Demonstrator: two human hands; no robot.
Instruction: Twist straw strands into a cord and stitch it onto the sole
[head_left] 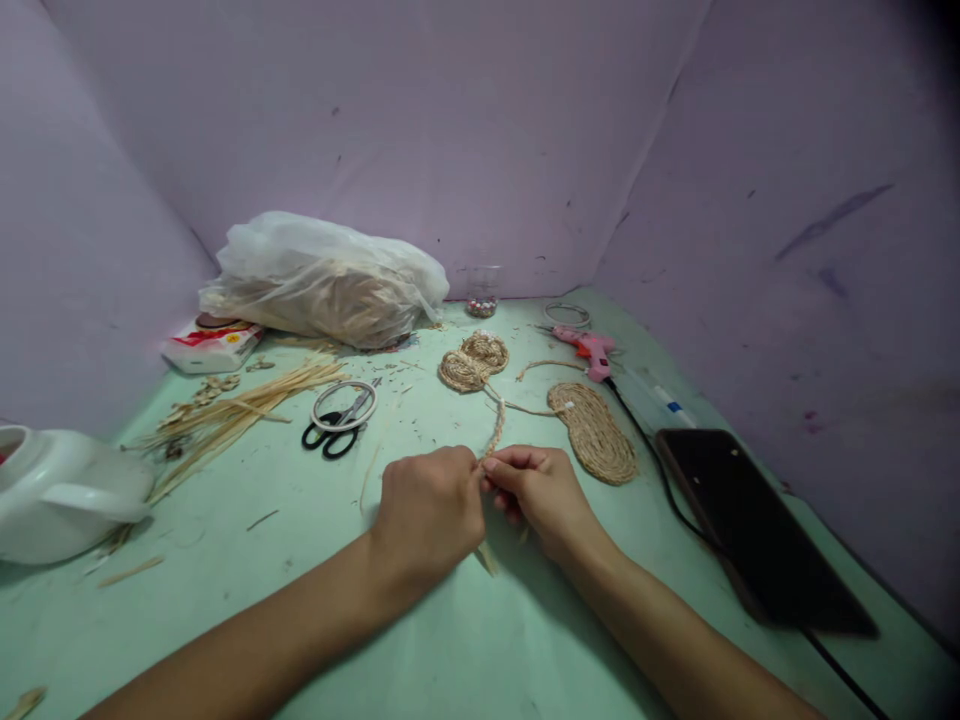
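A thin braid of dried plant fibre (499,425) runs from a coiled woven piece (463,370) down to my hands. My left hand (435,495) is closed in a fist round the braid's near end. My right hand (536,485) pinches the same end between thumb and fingers, right beside the left. Loose strand ends poke out below the fists. The coiled piece has two rounded lobes and lies flat on the table. To its right rests a woven sole-shaped piece (596,435), with a thin braid leading off its upper end.
Scissors (330,435) lie under a white ring, near straw strands (247,410). A plastic bag (322,285) and jar of beads (482,300) stand behind. On the right are a pink glue gun (589,348), its cord and a dark tablet (757,530); a white jug (67,495) is left.
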